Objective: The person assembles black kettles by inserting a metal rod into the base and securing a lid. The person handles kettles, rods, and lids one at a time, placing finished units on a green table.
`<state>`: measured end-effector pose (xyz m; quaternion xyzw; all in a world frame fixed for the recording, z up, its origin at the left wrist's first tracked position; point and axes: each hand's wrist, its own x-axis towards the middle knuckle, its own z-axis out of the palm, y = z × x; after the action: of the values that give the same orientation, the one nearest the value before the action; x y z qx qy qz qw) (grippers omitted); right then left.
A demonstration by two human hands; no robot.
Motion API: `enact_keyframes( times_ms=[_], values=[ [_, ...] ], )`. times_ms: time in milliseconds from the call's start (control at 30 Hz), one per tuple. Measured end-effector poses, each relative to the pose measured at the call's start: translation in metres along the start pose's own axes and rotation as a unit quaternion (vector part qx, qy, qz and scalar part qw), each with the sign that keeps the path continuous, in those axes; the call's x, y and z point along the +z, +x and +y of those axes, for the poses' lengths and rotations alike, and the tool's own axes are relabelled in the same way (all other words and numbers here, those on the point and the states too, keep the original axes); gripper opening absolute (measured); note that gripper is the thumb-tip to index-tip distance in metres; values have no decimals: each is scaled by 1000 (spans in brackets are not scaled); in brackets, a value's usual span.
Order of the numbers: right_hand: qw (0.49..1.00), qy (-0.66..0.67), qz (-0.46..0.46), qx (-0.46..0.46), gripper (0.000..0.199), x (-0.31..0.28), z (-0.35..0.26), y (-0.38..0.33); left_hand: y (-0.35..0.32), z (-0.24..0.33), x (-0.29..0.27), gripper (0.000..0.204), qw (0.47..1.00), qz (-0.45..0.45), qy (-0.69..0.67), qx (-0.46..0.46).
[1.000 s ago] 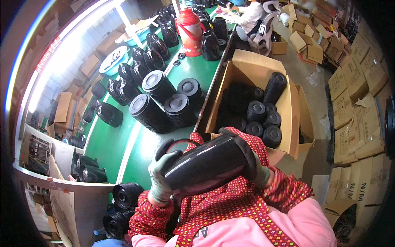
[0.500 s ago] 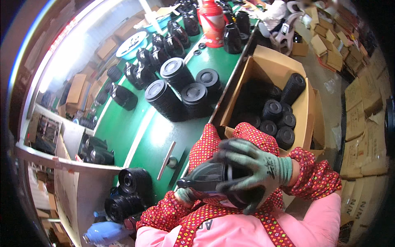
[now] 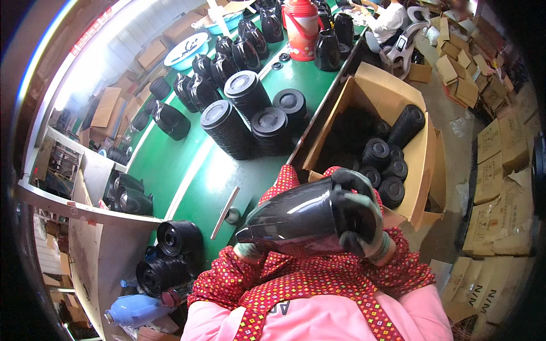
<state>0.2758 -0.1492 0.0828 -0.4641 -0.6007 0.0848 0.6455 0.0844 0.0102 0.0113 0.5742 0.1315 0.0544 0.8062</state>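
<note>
A glossy black plastic jug body (image 3: 293, 217) lies sideways above my lap, narrow end to the left and base to the right. My right hand (image 3: 367, 219), in a green and black work glove, is closed round the base end, its fingers spread over the rim and bottom. At the narrow end my left hand (image 3: 248, 250) is gloved too and holds the jug from below; most of its fingers are hidden behind the body. Whether a separate base piece sits under my right palm I cannot tell.
Stacks of black round discs (image 3: 227, 128) and several black jugs (image 3: 170, 120) stand on the green table (image 3: 187, 156), near a metal T-shaped handle (image 3: 226, 213). A red flask (image 3: 300, 31) stands farther back. An open carton (image 3: 418, 187) with black discs is at right; a person (image 3: 389, 23) sits beyond.
The jug has turned so its long side now shows fully. My right hand has moved from across its middle to the base end. My head view has shifted slightly.
</note>
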Motion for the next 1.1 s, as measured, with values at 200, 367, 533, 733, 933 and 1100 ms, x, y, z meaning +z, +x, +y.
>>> enact_keyframes(
  times_ms=[200, 367, 533, 733, 933, 1100],
  values=[
    [984, 115, 89, 107, 65, 13, 40, -39, -24, -29, -31, 59, 980, 168, -101, -23],
    [942, 34, 100, 319, 47, -6, 27, -6, -31, -74, -21, 61, 966, 256, 26, -21],
    [923, 7, 58, 380, 30, -26, 60, 6, -56, -38, 17, 62, 945, 6, 326, 3],
    [942, -43, -143, 300, 18, -1, 117, -28, -102, -4, -65, 66, 781, 330, 527, 56],
    [943, -159, -145, 254, 27, 35, 84, -35, -156, -67, -168, 104, 716, 324, 600, -150],
    [946, -160, -161, 230, 27, 35, 50, -18, -136, -52, -167, 65, 813, 317, 480, -84]
  ],
)
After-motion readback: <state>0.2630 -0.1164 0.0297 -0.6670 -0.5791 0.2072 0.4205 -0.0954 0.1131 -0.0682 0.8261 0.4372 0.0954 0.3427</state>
